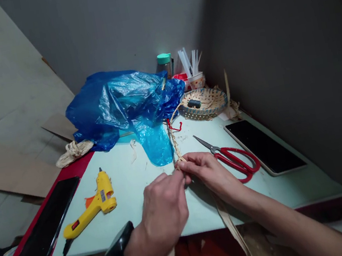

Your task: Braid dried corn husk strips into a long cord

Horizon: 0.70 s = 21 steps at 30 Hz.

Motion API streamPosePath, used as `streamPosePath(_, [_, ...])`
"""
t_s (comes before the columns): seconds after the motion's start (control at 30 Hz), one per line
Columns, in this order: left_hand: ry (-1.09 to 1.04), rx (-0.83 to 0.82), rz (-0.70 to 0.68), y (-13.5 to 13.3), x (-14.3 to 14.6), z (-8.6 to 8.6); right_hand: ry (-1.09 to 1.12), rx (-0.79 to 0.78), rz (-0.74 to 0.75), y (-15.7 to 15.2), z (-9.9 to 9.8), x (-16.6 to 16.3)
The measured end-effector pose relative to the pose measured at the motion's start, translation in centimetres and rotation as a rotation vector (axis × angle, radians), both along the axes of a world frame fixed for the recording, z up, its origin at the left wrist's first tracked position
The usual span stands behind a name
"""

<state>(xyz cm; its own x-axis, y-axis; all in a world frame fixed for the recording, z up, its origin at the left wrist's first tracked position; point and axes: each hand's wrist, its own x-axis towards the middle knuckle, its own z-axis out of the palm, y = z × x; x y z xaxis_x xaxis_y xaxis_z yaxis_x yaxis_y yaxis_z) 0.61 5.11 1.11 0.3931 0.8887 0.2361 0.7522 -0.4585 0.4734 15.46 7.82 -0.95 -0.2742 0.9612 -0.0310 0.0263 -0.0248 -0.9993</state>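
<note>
- Tabletop [125, 170]: pale work surface across the lower half of the frame. Its bare area left of the hands gives room to spread strands.
- Blue plastic bag [120, 101]: occupies the upper left-centre; its lower flap lies just beside the cord. Hold the work clear of this flap to avoid snagging.
- Left hand [166, 198]: lower centre, fingers curled and meeting the right hand at the working point. Its fingertips are hidden; whether they are clamped on a strand cannot be told.
- Right hand [209, 172]: centre, thumb and forefinger together, clamped on the near end of the cord. The step in hand appears to be working strands at this point. Apply a firm pinch directly at the last crossing, hold even tension and lay each strand flat; a slack pinch could let the crossings open.
- Loose strands [227, 219]: hang over the near table edge, lower centre-right. Separate them regularly, as they may tangle.
- Plaited cord [175, 142]: centre of the frame, long axis nearly vertical. The worked length points away from the person, toward the top; the near end points down into the hands.
- Red tie [176, 129]: beside the cord's far end, above centre.
</note>
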Motion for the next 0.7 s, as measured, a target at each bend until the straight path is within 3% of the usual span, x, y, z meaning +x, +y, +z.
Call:
streamPosePath(0.1, [0.229,0.152,-0.086,-1.0,1.0,-0.4,0.146,-0.068,0.045,0.0,0.0,0.2])
streamPosePath(0.17, [0.267,0.172,-0.137,-1.2,1.1,-0.2,0.195,-0.09,0.061,0.1,-0.1,0.5])
streamPosePath(0.27, [0.079,0.081,-0.183,-0.7,0.2,0.9,0.212,-0.082,0.058,0.2,-0.2,0.9])
streamPosePath(0.37, [-0.252,-0.064,0.044,0.9,-0.9,1.8,0.177,-0.067,0.062,0.3,-0.4,1.0])
streamPosePath(0.43, [-0.505,-0.343,0.073,2.3,-1.1,1.8,0.169,-0.064,0.077,0.3,-0.3,0.9])
streamPosePath(0.6, [-0.997,-1.116,-0.104,4.9,-0.1,0.4,0.264,-0.101,0.146,0.2,-0.3,0.8])
streamPosePath(0.7, [-1.07,-1.262,-0.084,5.5,0.0,0.0,0.162,-0.073,0.125,0.2,-0.4,1.1])
